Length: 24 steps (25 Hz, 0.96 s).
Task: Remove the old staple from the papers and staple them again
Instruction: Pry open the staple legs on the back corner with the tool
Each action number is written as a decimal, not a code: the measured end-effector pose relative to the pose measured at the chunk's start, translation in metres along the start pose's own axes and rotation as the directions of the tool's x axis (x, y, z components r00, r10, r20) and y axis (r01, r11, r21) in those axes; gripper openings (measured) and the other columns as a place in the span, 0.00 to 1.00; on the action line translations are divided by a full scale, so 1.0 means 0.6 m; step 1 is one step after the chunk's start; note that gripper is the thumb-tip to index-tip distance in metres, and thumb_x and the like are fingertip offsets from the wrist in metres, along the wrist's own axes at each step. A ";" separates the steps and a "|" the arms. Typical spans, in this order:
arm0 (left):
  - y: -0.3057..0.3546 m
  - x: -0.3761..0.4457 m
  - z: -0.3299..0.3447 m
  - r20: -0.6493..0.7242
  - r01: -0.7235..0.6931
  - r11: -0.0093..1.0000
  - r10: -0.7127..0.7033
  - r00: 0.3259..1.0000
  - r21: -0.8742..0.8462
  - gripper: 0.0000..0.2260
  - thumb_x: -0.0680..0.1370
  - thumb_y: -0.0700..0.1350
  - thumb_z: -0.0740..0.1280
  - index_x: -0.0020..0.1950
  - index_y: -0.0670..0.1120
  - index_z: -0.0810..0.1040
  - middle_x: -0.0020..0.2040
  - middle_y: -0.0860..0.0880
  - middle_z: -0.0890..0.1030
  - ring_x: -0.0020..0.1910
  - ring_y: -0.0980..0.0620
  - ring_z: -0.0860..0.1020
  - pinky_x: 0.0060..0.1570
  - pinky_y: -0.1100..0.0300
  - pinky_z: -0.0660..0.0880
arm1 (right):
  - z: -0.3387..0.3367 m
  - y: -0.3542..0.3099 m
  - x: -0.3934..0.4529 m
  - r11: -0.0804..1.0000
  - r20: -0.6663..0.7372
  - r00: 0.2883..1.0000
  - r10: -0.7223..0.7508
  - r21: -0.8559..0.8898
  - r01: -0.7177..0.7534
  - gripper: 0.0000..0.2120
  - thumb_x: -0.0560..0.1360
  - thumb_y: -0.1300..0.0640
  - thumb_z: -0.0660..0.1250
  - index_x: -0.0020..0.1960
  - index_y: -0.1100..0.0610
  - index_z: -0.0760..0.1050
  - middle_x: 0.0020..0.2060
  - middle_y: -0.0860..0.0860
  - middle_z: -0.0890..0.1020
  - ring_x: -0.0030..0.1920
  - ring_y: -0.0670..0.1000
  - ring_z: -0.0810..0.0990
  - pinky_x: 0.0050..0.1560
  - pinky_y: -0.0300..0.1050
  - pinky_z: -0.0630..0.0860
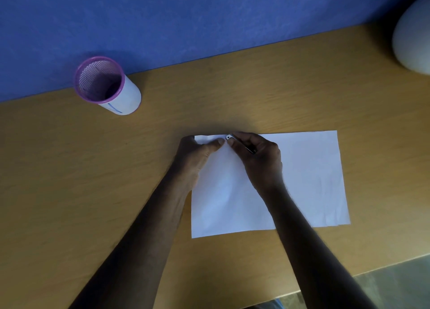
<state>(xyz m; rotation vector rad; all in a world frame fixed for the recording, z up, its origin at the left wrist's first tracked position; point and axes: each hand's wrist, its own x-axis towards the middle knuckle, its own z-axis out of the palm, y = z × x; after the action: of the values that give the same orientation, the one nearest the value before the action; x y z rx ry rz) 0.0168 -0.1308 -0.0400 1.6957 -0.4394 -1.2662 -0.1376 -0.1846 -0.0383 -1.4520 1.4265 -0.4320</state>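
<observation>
Hands (257,155) cover papers (302,180); cup (107,85) aside

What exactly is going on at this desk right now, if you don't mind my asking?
A person is working at the top edge of a stack of white papers lying on a wooden desk. The left hand presses the papers down near their top left corner, while the right hand holds a small dark tool with a metal tip against that edge, apparently at the old staple. A purple mesh pen cup stands apart, near the wall.
</observation>
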 end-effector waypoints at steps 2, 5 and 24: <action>0.000 0.001 0.000 -0.019 0.024 1.000 -0.024 1.000 -0.004 0.07 0.76 0.39 0.75 0.49 0.51 0.90 0.48 0.54 0.90 0.48 0.59 0.87 0.43 0.70 0.79 | -0.005 -0.002 0.008 0.991 0.072 0.997 0.024 0.127 -0.033 0.11 0.71 0.36 0.73 0.53 0.35 0.85 0.46 0.36 0.88 0.51 0.40 0.86 0.59 0.54 0.82; 0.000 0.001 0.001 -0.063 0.027 0.999 -0.026 0.998 0.019 0.07 0.76 0.41 0.77 0.53 0.46 0.89 0.51 0.52 0.89 0.48 0.60 0.86 0.42 0.72 0.79 | -0.011 -0.005 0.016 0.961 0.124 0.992 0.039 0.269 -0.071 0.08 0.75 0.47 0.76 0.52 0.46 0.88 0.39 0.40 0.88 0.37 0.38 0.83 0.41 0.36 0.78; 0.008 -0.008 0.009 -0.244 0.009 0.996 -0.029 0.969 -0.085 0.20 0.74 0.46 0.79 0.62 0.54 0.76 0.54 0.65 0.78 0.51 0.66 0.75 0.50 0.69 0.70 | -0.038 -0.003 -0.003 0.995 0.090 0.992 -0.086 0.058 0.081 0.12 0.77 0.60 0.73 0.58 0.48 0.83 0.47 0.40 0.87 0.48 0.39 0.86 0.48 0.32 0.79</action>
<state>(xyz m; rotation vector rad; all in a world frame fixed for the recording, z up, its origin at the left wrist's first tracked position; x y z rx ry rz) 0.0111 -0.1325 -0.0336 1.7608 -0.2203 -1.0562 -0.1559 -0.1924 -0.0266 -1.4731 1.2750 -0.4465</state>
